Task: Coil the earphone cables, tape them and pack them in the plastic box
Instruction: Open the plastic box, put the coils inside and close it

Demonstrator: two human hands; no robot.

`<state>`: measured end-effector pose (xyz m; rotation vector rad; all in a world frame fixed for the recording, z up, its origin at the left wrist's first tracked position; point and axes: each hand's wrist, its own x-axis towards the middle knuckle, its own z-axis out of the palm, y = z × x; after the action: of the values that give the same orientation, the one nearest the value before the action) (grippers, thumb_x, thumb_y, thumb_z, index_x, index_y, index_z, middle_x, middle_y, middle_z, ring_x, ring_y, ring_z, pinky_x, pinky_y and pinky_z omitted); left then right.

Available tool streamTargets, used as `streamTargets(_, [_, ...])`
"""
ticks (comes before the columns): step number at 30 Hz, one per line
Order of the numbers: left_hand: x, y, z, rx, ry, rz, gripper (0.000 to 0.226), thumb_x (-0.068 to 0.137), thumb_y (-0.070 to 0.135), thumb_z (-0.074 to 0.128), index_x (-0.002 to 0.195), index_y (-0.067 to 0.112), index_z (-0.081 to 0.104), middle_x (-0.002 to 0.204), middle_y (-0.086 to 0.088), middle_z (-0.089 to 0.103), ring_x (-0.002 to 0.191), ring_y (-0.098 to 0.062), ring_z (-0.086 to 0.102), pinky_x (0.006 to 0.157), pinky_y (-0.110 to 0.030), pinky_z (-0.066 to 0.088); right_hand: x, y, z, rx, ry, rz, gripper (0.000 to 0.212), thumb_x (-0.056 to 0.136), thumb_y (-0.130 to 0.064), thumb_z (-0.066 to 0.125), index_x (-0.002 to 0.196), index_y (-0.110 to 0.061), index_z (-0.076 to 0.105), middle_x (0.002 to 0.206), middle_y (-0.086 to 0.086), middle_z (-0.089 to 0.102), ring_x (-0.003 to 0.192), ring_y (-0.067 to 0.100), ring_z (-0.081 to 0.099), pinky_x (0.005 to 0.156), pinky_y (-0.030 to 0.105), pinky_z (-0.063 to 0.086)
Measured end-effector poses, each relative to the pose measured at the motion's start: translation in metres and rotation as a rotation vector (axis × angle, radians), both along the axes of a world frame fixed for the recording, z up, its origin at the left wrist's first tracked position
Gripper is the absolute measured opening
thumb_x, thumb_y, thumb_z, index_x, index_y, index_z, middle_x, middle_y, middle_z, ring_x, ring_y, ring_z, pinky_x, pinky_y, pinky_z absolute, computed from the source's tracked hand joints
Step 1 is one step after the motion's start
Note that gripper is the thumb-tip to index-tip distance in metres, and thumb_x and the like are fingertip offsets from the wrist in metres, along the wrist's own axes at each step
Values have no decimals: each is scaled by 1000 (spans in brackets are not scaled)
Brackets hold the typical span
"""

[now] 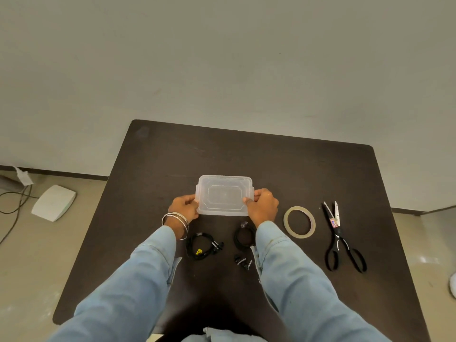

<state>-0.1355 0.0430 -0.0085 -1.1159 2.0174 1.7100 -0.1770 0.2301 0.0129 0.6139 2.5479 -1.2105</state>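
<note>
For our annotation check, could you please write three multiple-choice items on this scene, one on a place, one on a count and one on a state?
1. Where does the tape roll lie?
A. between the right hand and the scissors
B. inside the plastic box
C. left of the left hand

2. How many coiled earphone bundles lie on the table?
A. none
B. two
C. five

3. How is the plastic box held?
A. by the left hand alone
B. untouched
C. by both hands, one at each end

Answers:
1 A, the roll sits right of the right hand and left of the scissors.
2 B, the left coil and the right coil lie below the box.
3 C, fingers grip both short ends.
</note>
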Motion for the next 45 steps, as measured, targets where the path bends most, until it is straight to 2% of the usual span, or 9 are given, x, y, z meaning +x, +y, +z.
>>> streamTargets(6, [-4, 4, 1, 86, -23, 102, 29, 95, 28, 52, 110, 7, 64, 109, -17, 66, 98, -31, 64, 79, -40, 57, -5, 0, 6, -8, 44, 45, 26, 81, -16, 73, 103, -9, 60, 106, 8, 60, 98, 25, 58, 87, 37, 54])
streamTargets(12, [-4, 6, 2, 113, -9, 248, 51, 96, 54, 30, 100, 13, 61, 98, -8, 67, 92, -27, 65, 81, -44, 55, -12, 18, 29, -661, -279, -153, 13, 83, 0, 68, 92, -8, 62, 91, 12, 71, 78, 25, 69, 67, 35, 57])
streamTargets(16, [-5, 4, -1, 1, 28, 302, 36, 96, 43, 44, 102, 12, 63, 98, -7, 66, 86, -23, 66, 78, -40, 55, -23, 53, 45, -914, -42, -442, 21, 85, 10, 57, 90, -10, 57, 89, 12, 69, 76, 23, 68, 61, 34, 58])
streamTargets(22, [-8, 12, -9, -102, 6, 268, 20, 91, 22, 57, 102, 10, 68, 90, -8, 70, 82, -26, 69, 76, -40, 58, -28, 89, 19, 135, 567, 1, 15, 79, -2, 71, 83, -9, 59, 81, 8, 64, 75, 24, 62, 62, 31, 53])
streamTargets(26, [-6, 16, -12, -197, 35, 265, 11, 88, 18, 59, 90, 20, 70, 89, -6, 71, 81, -25, 69, 81, -43, 57, -18, 91, -25, 645, 553, 497, 43, 44, 18, 74, 80, -2, 63, 79, 16, 64, 70, 36, 58, 55, 36, 49])
streamTargets(32, [9, 11, -8, -286, 87, 209, 17, 89, 14, 60, 102, 17, 70, 96, -7, 70, 88, -24, 67, 88, -44, 55, 5, 90, -51, 702, 336, 714, 37, 60, 9, 79, 95, 3, 69, 98, 21, 68, 91, 40, 62, 79, 46, 55])
streamTargets(36, [28, 11, -6, -365, 47, 92, 20, 88, 12, 61, 106, 13, 69, 105, -11, 69, 95, -27, 65, 94, -40, 51, 29, 78, -42, 388, 371, 472, 20, 79, 5, 65, 99, 3, 68, 99, 21, 67, 93, 39, 61, 83, 42, 52])
streamTargets(39, [46, 12, -12, -480, 2, -137, 23, 86, 21, 65, 108, 16, 69, 110, -10, 67, 101, -29, 62, 95, -36, 46, 49, 62, -42, 135, 87, 372, 23, 91, -21, 61, 108, -7, 65, 106, 12, 66, 100, 28, 61, 89, 37, 50])
streamTargets(45, [72, 25, -20, -740, -152, -608, 41, 90, 26, 57, 130, 18, 53, 128, -9, 47, 119, -31, 44, 93, -41, 44, 66, 41, -43, 387, -66, 514, 35, 93, -28, 57, 124, -12, 55, 126, 8, 50, 119, 27, 47, 99, 39, 44])
